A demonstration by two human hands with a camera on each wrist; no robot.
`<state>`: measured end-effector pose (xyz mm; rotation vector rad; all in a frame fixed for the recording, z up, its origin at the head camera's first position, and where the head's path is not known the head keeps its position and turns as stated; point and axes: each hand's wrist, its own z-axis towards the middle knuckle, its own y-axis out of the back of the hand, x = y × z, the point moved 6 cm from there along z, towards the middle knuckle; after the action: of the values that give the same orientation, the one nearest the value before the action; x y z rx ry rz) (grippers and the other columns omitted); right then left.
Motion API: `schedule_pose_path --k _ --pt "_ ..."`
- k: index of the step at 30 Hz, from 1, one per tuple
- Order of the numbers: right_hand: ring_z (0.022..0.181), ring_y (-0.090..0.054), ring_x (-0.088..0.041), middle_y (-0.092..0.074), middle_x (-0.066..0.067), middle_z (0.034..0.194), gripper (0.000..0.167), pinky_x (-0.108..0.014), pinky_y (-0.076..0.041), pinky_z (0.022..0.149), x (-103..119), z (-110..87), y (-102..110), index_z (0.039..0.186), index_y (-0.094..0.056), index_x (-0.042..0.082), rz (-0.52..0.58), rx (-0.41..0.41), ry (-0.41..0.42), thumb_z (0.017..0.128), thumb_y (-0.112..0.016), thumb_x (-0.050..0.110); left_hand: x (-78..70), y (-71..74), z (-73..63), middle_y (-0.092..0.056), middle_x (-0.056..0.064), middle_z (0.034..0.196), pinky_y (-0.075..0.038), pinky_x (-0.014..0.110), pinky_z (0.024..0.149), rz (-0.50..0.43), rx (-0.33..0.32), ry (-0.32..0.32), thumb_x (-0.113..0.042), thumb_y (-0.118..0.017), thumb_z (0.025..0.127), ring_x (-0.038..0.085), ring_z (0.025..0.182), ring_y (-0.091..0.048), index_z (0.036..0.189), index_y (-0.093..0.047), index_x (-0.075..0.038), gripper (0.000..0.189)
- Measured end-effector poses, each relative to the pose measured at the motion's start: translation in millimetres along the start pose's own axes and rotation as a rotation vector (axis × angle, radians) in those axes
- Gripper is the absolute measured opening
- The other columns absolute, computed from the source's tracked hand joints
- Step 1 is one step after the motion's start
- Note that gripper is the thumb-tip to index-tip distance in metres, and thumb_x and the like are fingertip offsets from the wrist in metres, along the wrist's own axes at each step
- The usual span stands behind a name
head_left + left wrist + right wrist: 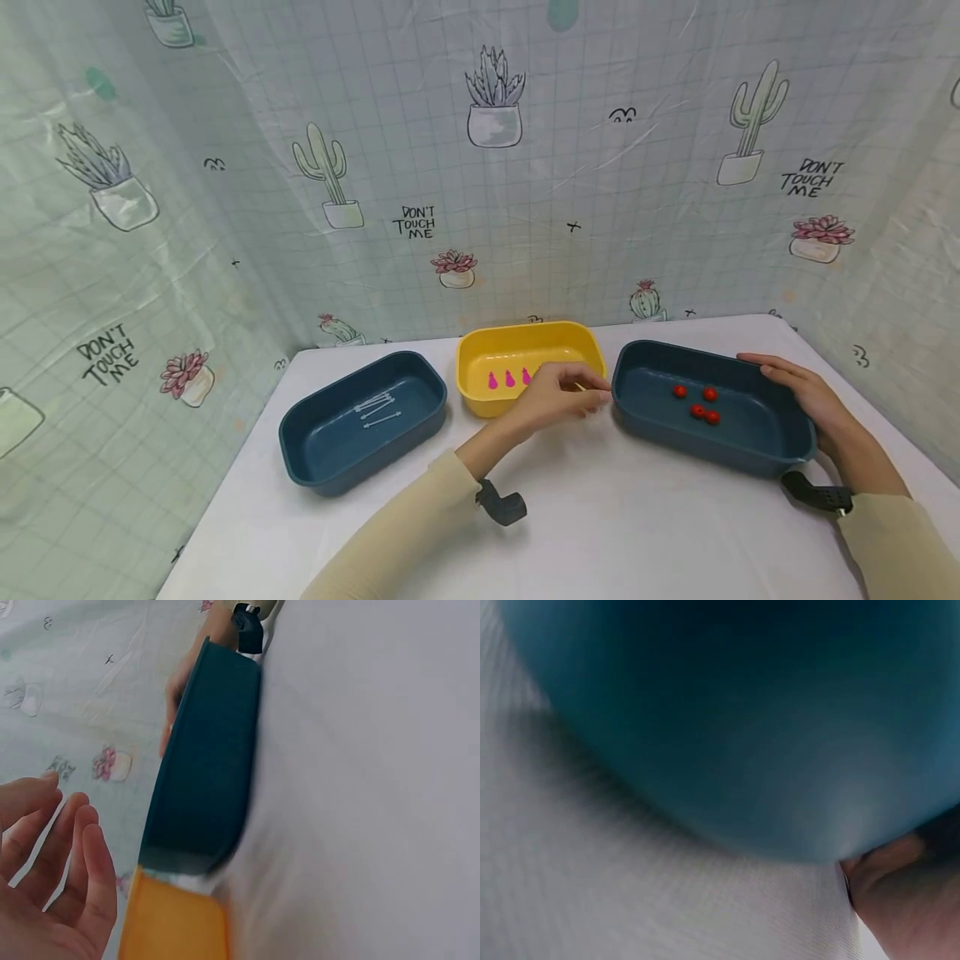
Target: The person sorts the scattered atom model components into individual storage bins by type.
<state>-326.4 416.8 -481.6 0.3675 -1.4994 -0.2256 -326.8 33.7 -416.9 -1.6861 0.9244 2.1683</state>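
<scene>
My right hand (813, 404) lies along the right end of a dark blue bin (712, 454), its visible fingers straight at the far corner. In the right wrist view the bin's wall (727, 750) fills the picture, with part of the hand (900, 892) against it at the lower right. Several small red balls (709, 393) lie inside the bin. My left hand (562, 392) hovers by the bin's left end, fingers loosely bent and holding nothing. It overlaps the front right of a yellow bin (480, 406) containing several pink pear-shaped pieces (510, 379).
Another dark blue bin (330, 483) stands at the left with several pale, thin sticks (382, 419) in it. All three bins are on a white-covered table (600, 533). Behind and beside it hangs a curtain (397, 142) printed with potted plants.
</scene>
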Motion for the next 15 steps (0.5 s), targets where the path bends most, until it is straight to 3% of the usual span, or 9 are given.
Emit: schedule_pose_path --k 5,12,15 --pt "0.107 -0.043 0.024 -0.045 0.041 0.127 0.054 -0.009 -0.04 0.081 -1 -1.7 -3 0.16 -0.041 0.022 -0.022 -0.001 0.007 0.112 -0.036 0.045 2.3 30.2 -23.5 -0.075 0.001 0.108 -0.062 0.026 0.079 0.05 -0.073 0.006 -0.028 -0.074 0.096 0.011 0.085 -0.068 0.113 -0.077 -0.014 0.022" --pt "0.106 -0.044 0.024 -0.044 0.041 0.129 0.054 -0.008 -0.041 0.08 -2 -0.8 -3 0.16 -0.04 0.023 -0.016 -0.002 0.002 0.112 -0.035 0.046 1.4 72.0 -47.9 -0.074 0.013 0.11 -0.062 0.026 0.078 0.056 -0.161 0.038 -0.027 -0.074 0.097 0.039 0.094 -0.07 0.114 -0.076 -0.009 0.025" --pt "0.106 -0.043 0.024 -0.044 0.041 0.129 0.053 -0.008 -0.04 0.08 -4 -0.5 -2 0.16 -0.04 0.024 -0.024 -0.006 0.004 0.112 -0.036 0.045 1.5 88.6 -58.6 -0.074 0.017 0.11 -0.062 0.027 0.078 0.055 -0.197 0.037 -0.027 -0.074 0.097 0.042 0.095 -0.069 0.114 -0.076 -0.007 0.027"
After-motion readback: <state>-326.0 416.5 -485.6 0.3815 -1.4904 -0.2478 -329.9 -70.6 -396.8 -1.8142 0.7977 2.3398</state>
